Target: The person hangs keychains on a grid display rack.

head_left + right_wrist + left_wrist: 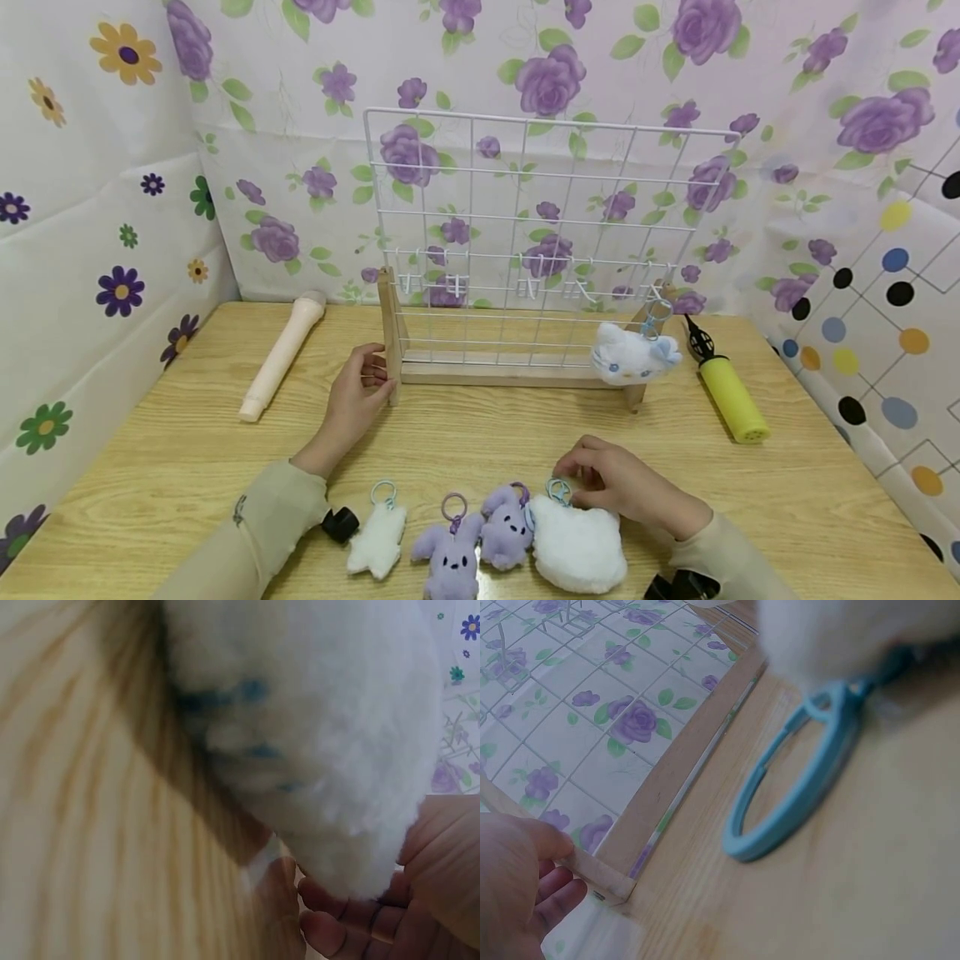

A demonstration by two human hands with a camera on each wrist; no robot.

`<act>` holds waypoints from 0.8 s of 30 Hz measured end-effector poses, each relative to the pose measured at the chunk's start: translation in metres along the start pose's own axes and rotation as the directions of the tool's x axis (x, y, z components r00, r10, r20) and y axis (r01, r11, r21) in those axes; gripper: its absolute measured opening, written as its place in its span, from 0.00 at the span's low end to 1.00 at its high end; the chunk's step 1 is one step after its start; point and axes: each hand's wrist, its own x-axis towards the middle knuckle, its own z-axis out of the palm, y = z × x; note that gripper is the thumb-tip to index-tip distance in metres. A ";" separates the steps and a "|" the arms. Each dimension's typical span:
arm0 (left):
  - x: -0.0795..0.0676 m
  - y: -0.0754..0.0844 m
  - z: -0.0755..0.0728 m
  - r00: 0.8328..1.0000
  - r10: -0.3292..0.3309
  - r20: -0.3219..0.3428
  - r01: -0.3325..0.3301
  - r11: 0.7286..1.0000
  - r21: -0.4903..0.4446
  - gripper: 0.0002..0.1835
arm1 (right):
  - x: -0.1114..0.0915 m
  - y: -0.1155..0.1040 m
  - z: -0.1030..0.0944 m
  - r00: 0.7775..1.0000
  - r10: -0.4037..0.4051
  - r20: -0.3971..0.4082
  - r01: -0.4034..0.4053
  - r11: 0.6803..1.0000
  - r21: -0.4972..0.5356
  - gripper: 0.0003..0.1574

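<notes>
A white wire grid rack [525, 212] stands in a wooden base, and my left hand [356, 392] holds its left wooden post [392, 342]. The left wrist view shows the thumb of that hand [521, 877] against the wood. My right hand [618, 483] grips the top corner of a large white plush keychain [577, 546], beside its blue ring [558, 490]; its fingers [326, 930] curl at the fluffy edge. Left of it lie two purple plush keychains [453, 562] [506, 529] and a small white plush keychain [377, 537]. A white plush with a blue bow [633, 354] hangs at the rack's right.
Several white hooks [528, 287] sit on the grid. A pale tube-like stick [283, 354] lies at the left, a yellow hand pump [731, 398] at the right. Patterned cloth surrounds the wooden table [480, 425].
</notes>
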 end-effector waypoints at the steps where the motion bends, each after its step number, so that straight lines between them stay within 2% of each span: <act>1: 0.000 0.000 0.000 1.000 -0.001 0.000 0.001 1.000 0.002 0.29 | 0.000 0.000 0.000 1.000 -0.014 0.003 0.014 1.000 0.002 0.16; 5: 0.000 0.000 0.000 1.000 -0.003 0.000 0.003 1.000 0.007 0.29 | 0.001 0.002 0.000 0.997 -0.074 0.019 0.074 0.997 0.002 0.18; 9: 0.000 -0.001 0.001 1.000 0.002 -0.002 -0.002 1.000 0.012 0.29 | 0.002 0.003 0.001 0.995 -0.098 0.027 0.099 0.995 -0.007 0.17; 20: 0.000 -0.002 0.001 1.000 0.014 -0.004 -0.014 1.000 0.014 0.29 | 0.002 0.000 0.002 0.998 -0.057 0.016 0.057 0.998 -0.037 0.14; 24: 0.000 -0.002 0.001 1.000 0.022 -0.005 -0.022 1.000 0.020 0.29 | 0.001 -0.001 0.001 0.999 -0.035 0.031 0.036 0.999 -0.009 0.14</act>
